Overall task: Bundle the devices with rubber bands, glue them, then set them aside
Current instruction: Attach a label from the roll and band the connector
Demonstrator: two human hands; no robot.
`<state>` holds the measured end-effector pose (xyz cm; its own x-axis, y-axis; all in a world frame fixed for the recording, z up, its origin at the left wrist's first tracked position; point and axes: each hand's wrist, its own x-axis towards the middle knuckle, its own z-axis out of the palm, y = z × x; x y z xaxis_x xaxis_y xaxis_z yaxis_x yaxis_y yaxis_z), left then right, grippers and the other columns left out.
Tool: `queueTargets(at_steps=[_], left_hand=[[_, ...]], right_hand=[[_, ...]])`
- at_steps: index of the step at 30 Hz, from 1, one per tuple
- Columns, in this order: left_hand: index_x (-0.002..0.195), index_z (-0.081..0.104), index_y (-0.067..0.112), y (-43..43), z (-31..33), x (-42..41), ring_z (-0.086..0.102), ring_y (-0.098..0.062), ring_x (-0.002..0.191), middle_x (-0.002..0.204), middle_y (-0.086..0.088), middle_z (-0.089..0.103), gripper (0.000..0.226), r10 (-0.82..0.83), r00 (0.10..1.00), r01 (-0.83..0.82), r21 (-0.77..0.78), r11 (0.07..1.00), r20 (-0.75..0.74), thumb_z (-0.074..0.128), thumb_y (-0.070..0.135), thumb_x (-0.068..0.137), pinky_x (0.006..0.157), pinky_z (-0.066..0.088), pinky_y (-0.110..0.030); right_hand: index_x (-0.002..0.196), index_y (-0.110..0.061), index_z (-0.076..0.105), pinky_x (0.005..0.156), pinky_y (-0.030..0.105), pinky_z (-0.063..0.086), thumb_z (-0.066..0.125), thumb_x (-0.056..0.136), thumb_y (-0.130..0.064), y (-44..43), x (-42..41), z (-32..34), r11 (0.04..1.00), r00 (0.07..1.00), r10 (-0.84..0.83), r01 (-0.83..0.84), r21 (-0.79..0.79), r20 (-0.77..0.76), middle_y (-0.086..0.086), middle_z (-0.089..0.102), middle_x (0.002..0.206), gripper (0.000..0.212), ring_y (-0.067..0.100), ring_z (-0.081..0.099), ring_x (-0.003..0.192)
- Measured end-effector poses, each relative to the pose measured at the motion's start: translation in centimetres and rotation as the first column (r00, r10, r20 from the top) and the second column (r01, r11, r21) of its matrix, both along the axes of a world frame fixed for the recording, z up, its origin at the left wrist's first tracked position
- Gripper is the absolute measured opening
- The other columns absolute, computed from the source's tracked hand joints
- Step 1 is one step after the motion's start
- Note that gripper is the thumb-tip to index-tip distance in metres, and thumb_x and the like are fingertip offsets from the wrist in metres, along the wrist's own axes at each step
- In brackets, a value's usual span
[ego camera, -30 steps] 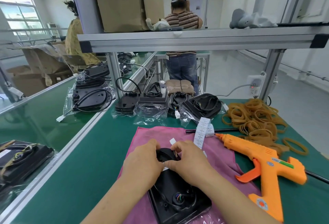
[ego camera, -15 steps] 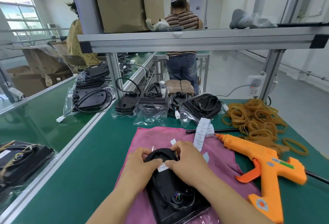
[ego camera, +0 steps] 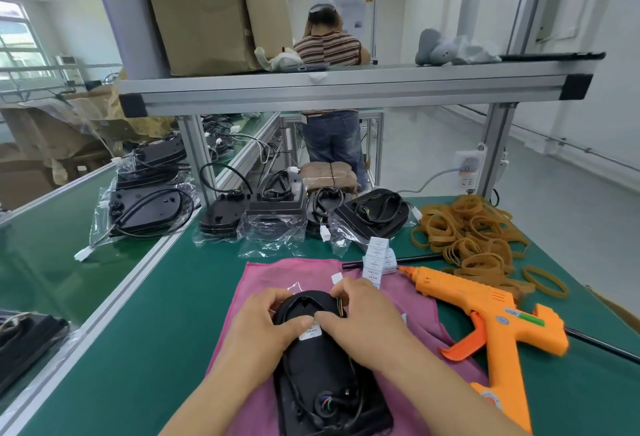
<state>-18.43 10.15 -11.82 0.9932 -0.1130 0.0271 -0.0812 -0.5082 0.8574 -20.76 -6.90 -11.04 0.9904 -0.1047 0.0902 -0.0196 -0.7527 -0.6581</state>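
Note:
A black device (ego camera: 322,370) with a coiled cable lies on the pink cloth (ego camera: 270,276) in front of me. A small white label (ego camera: 309,332) sits on its back. My left hand (ego camera: 263,328) grips the device's left side, its thumb pressing the label. My right hand (ego camera: 363,321) curls over the device's right side, thumb at the label, fingers at the coloured wires. The orange glue gun (ego camera: 491,324) lies to the right on the green table. A heap of tan rubber bands (ego camera: 464,234) lies behind it.
Several bagged black devices (ego camera: 270,214) stand at the back of the table, more (ego camera: 145,203) on the left bench. A strip of white labels (ego camera: 375,259) hangs near the glue gun's nozzle. A person (ego camera: 329,96) stands beyond the aluminium shelf (ego camera: 346,89).
My left hand slid down and left, uncovering the device's rounded top. Both thumbs now meet on the white label, which was hidden one second ago.

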Motion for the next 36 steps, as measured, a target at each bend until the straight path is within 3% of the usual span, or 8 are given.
queueTargets(at_steps=[5,7,10,13,18,25,29,36], left_hand=[[0.099,0.071,0.022,0.1,-1.4,0.8,0.071,-0.003,0.084,0.091,0.011,0.077,0.022,-0.023,0.994,0.005,-0.167,0.986,-0.102,0.081,0.018,0.08,0.066,0.049,-0.01],[0.094,0.075,0.021,0.2,-2.0,0.7,0.07,-0.007,0.086,0.09,0.011,0.077,0.007,0.047,0.995,-0.068,-0.245,0.967,-0.093,0.073,0.025,0.087,0.068,0.049,-0.01],[0.088,0.078,0.021,0.4,-2.7,0.6,0.067,-0.014,0.084,0.087,0.004,0.077,0.026,0.155,0.982,-0.182,-0.323,0.929,-0.11,0.058,0.036,0.097,0.082,0.053,-0.029],[0.086,0.078,0.023,0.3,-2.8,0.4,0.068,-0.016,0.087,0.086,0.005,0.077,0.03,0.199,0.975,-0.22,-0.315,0.923,-0.097,0.054,0.035,0.099,0.084,0.051,-0.033],[0.083,0.077,0.023,0.2,-2.8,0.3,0.066,0.001,0.082,0.086,0.014,0.075,0.027,0.22,0.975,-0.219,-0.281,0.934,-0.028,0.056,0.028,0.098,0.068,0.043,-0.013],[0.084,0.077,0.023,0.0,-2.7,0.1,0.063,0.009,0.078,0.084,0.011,0.075,0.022,0.241,0.97,-0.23,-0.277,0.933,0.007,0.059,0.02,0.097,0.063,0.041,-0.004],[0.085,0.076,0.02,0.0,-2.9,0.1,0.066,-0.007,0.086,0.085,0.005,0.075,0.021,0.236,0.972,-0.225,-0.285,0.932,0.006,0.059,0.021,0.097,0.07,0.044,-0.019],[0.084,0.075,0.022,0.0,-2.9,0.2,0.065,-0.007,0.085,0.085,0.003,0.075,0.02,0.241,0.971,-0.229,-0.269,0.936,0.012,0.06,0.02,0.096,0.067,0.042,-0.018]], right_hand=[[0.085,-0.031,0.061,0.07,0.03,0.042,0.059,0.086,-0.045,-4.9,2.6,3.0,0.986,0.968,-0.168,0.167,0.021,0.189,-0.011,0.058,0.082,0.015,0.011,0.056,0.078],[0.066,-0.025,0.054,0.063,0.03,0.037,0.057,0.089,-0.033,-7.7,4.4,3.6,0.964,0.922,-0.261,0.264,0.029,0.286,-0.006,0.057,0.073,0.025,0.017,0.054,0.071],[0.057,-0.02,0.044,0.053,0.031,0.027,0.049,0.094,-0.019,-11.4,7.5,3.1,0.934,0.894,-0.329,0.355,-0.034,0.304,0.001,0.05,0.067,0.038,0.023,0.048,0.065],[0.063,-0.014,0.045,0.058,0.03,0.031,0.041,0.098,-0.015,-13.4,9.8,1.6,0.91,0.938,-0.312,0.341,-0.236,0.149,0.011,0.053,0.078,0.036,0.029,0.051,0.074],[0.121,-0.007,0.061,0.088,0.034,0.047,0.031,0.105,-0.024,-14.1,11.4,0.1,0.891,0.951,-0.264,0.176,-0.419,-0.161,0.012,0.06,0.125,0.038,0.03,0.057,0.113],[0.112,-0.013,0.068,0.076,0.028,0.049,0.048,0.095,-0.021,-14.9,11.8,-0.8,0.83,0.922,-0.333,0.188,-0.526,-0.196,0.009,0.065,0.116,0.028,0.026,0.062,0.099],[0.115,-0.018,0.067,0.08,0.031,0.047,0.044,0.096,-0.02,-14.9,11.7,-0.5,0.807,0.929,-0.355,0.249,-0.535,-0.103,0.011,0.054,0.123,0.031,0.027,0.057,0.104],[0.102,-0.012,0.067,0.075,0.029,0.048,0.045,0.095,-0.016,-15.2,11.7,-0.3,0.833,0.919,-0.294,0.111,-0.541,-0.263,0.008,0.066,0.111,0.024,0.025,0.061,0.095]])
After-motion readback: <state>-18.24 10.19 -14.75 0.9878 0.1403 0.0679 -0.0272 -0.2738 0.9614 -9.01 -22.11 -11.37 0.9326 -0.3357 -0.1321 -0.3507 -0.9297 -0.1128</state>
